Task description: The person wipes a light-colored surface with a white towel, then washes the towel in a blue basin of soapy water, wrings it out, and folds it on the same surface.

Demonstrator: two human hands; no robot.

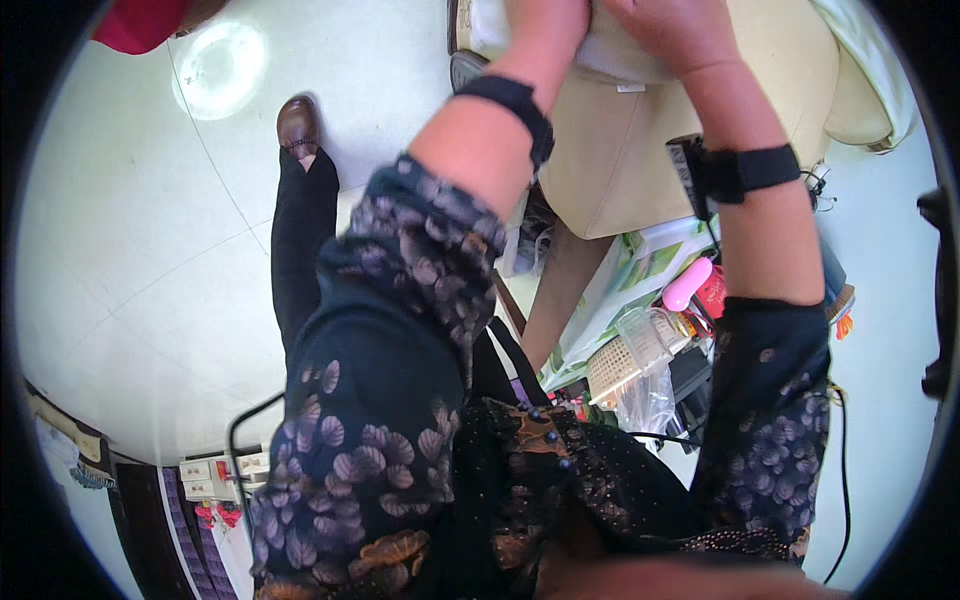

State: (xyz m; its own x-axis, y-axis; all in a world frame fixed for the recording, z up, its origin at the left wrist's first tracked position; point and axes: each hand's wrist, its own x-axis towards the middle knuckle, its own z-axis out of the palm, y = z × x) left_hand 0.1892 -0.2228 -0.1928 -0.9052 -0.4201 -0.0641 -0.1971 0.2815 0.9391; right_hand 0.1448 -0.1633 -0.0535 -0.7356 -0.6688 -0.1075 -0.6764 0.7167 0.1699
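My left hand (553, 24) and my right hand (679, 31) reach to the top edge of the view, where their fingers are cut off or hidden. Between them lies a greyish, cloth-like thing (626, 52); whether either hand grips it cannot be seen. A small white tag (631, 88) sticks out beneath it. Both hands are over a beige padded seat (600, 165) with stitched seams. Black straps circle both forearms, and the right one carries a small dark device (691, 176).
Below the seat, a white and green bag (600, 304) stands beside a woven-pattern plastic basket (613, 367), a clear container (643, 337) and a pink oblong object (687, 284). A black cable (841, 480) hangs at right. A leg with a brown shoe (298, 124) extends over the pale tiled floor (150, 225).
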